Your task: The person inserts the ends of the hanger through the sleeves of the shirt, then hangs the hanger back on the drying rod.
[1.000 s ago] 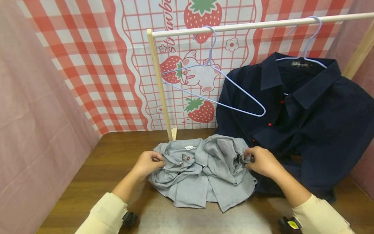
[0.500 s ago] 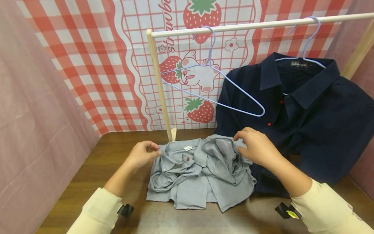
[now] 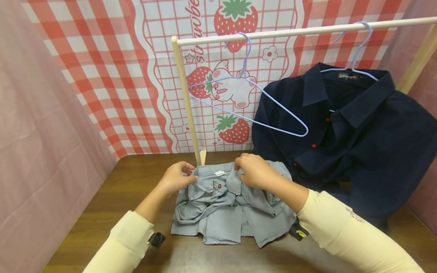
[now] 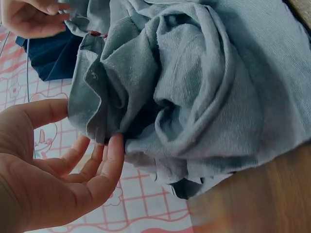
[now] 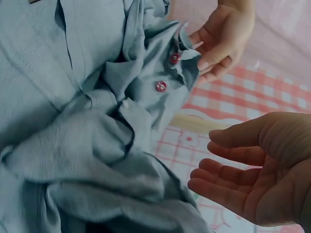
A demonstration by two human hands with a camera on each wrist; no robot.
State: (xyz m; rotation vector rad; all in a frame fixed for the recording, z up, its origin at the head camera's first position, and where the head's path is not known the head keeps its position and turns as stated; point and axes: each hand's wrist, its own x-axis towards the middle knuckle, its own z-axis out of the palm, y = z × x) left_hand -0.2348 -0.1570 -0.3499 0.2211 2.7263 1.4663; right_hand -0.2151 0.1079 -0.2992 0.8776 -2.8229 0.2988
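A crumpled grey shirt point(image 3: 223, 220) with red buttons and a white neck label point(image 3: 220, 173) lies on the table. My left hand point(image 3: 175, 177) is at the left side of its collar. In the left wrist view, the thumb point(image 4: 51, 110) meets one edge of the collar point(image 4: 86, 92) and the fingertips touch its lower edge, with a gap between thumb and fingers. My right hand point(image 3: 257, 170) is over the collar's right side in the head view. In the right wrist view that hand point(image 5: 257, 170) shows its thumb apart from loosely bent fingers, beside the cloth and holding nothing.
Above the shirt, a bare light-blue hanger point(image 3: 273, 128) hangs from the rack's rail point(image 3: 300, 33). A navy shirt point(image 3: 372, 148) on another hanger point(image 3: 363, 72) fills the right. The rack's wooden post point(image 3: 186, 102) stands behind the grey shirt, in front of a strawberry-print cloth point(image 3: 116, 94).
Both hands let go of the grey shirt's sides and rose. The right hand then moved left to the collar, while the left hand came slightly right to the collar's left side.
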